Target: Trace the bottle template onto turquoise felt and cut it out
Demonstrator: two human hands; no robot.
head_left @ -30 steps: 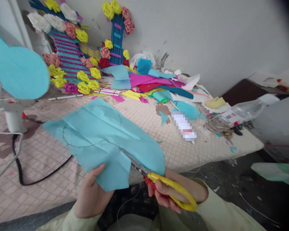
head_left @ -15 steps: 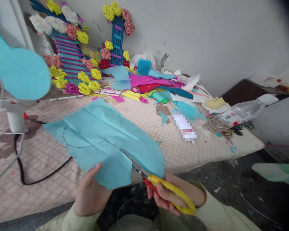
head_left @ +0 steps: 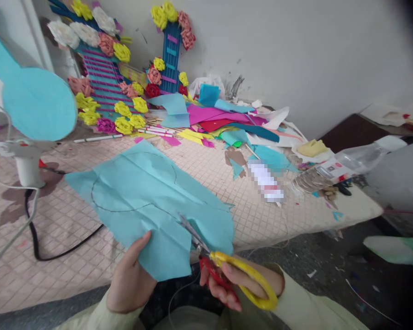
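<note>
A blue sheet of paper [head_left: 134,183] lies partly on the table and juts over its front edge toward me. A dark curved outline is drawn across it. My left hand [head_left: 132,270] grips the sheet's near edge, thumb on top and fingers hidden beneath. In my right hand [head_left: 230,282] are scissors [head_left: 242,275] with one yellow and one red handle. Their blades are parted in a cut in the sheet, close to the drawn line. The cut leaves a flap of paper between the blades and my left hand.
A white glue gun [head_left: 29,165] with cables stands at the left, below a round blue cutout [head_left: 39,103]. Flower-covered boards [head_left: 101,82] lean at the back beside heaped coloured paper [head_left: 223,114]. A blurred-out phone-like item [head_left: 265,181] and a plastic bottle [head_left: 347,162] lie right.
The scissors' handles have spread and the blades have parted. My left hand has shifted slightly up the sheet, and the near flap has moved a little. The camera view has shifted slightly.
</note>
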